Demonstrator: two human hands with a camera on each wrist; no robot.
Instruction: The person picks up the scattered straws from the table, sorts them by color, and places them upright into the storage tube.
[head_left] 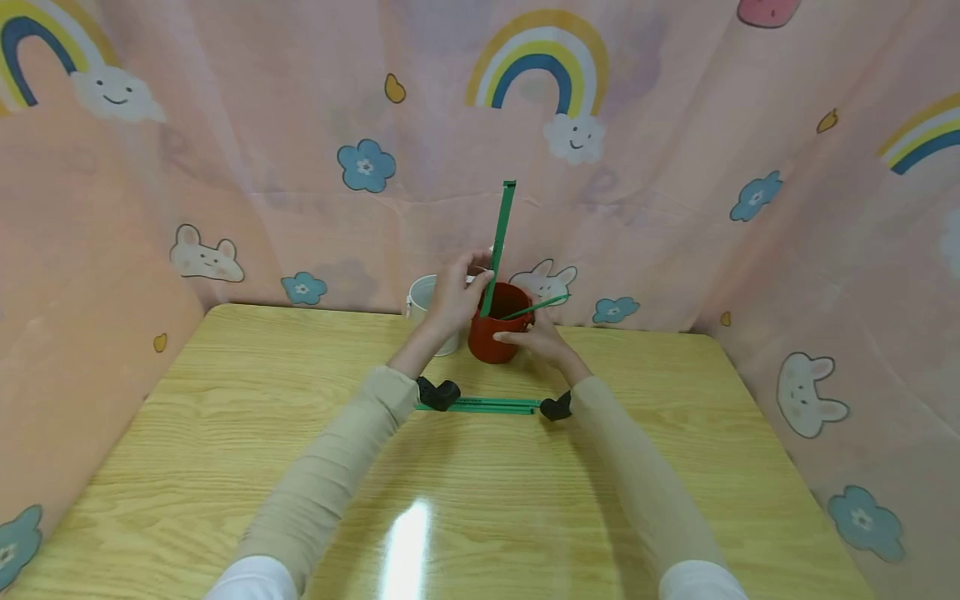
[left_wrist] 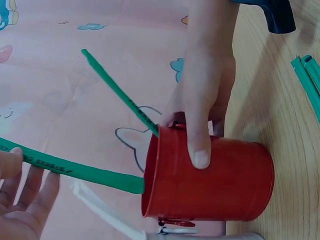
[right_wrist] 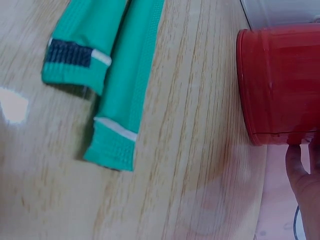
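A small red bucket (head_left: 491, 346) stands on the table near its back edge. My right hand (head_left: 542, 337) holds it by the side, the thumb (left_wrist: 201, 150) lying along the outer wall. My left hand (head_left: 452, 296) pinches a long, narrow green packet (head_left: 503, 221) with dark print. That packet is nearly upright, its lower end right at the bucket's mouth. Another green packet (left_wrist: 117, 90) leans out of the bucket on the right-hand side; its lower end is hidden inside.
Close behind my left hand is a white bucket (head_left: 422, 293), partly covered by it. More green packets (head_left: 495, 407) lie side by side on the table (head_left: 315, 367) in front, below my wrists. A pink patterned curtain (head_left: 300, 208) hangs behind and at both sides.
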